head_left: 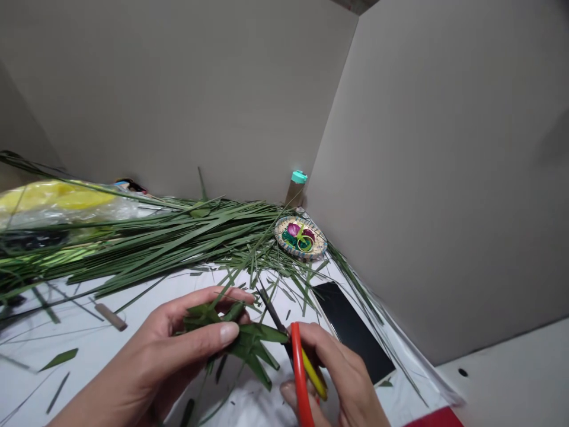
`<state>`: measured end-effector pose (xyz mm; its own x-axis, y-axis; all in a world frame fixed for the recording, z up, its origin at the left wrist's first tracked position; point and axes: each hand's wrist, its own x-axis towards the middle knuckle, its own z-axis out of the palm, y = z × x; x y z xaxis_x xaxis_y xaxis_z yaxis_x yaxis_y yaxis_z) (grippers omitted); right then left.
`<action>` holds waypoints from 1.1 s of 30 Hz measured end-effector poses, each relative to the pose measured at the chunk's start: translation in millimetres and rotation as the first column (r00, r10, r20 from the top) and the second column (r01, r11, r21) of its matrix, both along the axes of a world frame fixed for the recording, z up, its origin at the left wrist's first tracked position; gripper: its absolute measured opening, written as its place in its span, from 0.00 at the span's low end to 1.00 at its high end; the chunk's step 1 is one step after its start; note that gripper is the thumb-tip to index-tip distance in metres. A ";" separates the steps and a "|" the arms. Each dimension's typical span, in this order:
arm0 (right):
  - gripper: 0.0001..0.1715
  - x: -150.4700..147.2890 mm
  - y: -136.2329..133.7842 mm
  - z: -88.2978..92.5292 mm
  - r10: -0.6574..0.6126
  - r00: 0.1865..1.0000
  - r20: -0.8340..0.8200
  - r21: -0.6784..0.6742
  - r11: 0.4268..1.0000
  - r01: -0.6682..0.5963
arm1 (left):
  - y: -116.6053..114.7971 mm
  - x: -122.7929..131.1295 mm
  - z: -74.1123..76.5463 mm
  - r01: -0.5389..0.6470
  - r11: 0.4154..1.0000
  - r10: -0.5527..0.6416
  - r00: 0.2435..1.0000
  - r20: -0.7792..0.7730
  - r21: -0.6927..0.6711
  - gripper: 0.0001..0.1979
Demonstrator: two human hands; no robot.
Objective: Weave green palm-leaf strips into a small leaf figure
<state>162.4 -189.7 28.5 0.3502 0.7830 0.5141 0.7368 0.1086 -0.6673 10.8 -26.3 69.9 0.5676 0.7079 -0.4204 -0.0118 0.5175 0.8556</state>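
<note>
Cut green leaf piece [251, 344] grasped by left hand [155, 350]; red-handled scissors [299, 379] held by right hand [331, 379], in front of long leaf strips [178, 243] left whole.

Red-and-yellow plastic-handled scissors [300, 370]: handles smooth, glossy; blades dull dark metal. Folded green palm-like leaf piece [251, 347]: smooth, faint waxy sheen. Long narrow green leaf strips [186, 237]: same waxy surface, finely ribbed. Crinkled clear plastic bag [120, 207]: thin, glossy. Flat black rectangular slab [351, 332]: smooth, glossy, glass-like. Wrinkled white sheet [80, 338]: smooth, slight shine, possibly plastic. Round woven fibre tray [278, 234]: rough, textured rim. Bottle's teal cap [299, 177]: glossy plastic. Grey wall panel [178, 101]: smooth, matt.
</note>
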 end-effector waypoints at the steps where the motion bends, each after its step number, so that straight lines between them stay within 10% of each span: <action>1: 0.23 -0.4 -1.3 -3.4 0.006 0.999 -0.031 -0.011 1.000 -0.006 | -0.7 -2.8 -4.0 -0.004 1.000 0.004 1.000 -0.021 0.006 0.32; 33: 0.10 -32.6 12.7 -48.2 -0.150 0.984 -0.094 -0.142 0.980 0.136 | -3.8 -3.3 -7.9 0.079 0.992 -0.089 0.991 -0.104 -0.096 0.33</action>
<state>129.8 -177.0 -19.7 0.5096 0.7804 0.3623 0.6644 -0.0894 -0.7420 7.5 -30.1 62.0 0.5708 0.6156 -0.5433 0.1248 0.5890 0.7984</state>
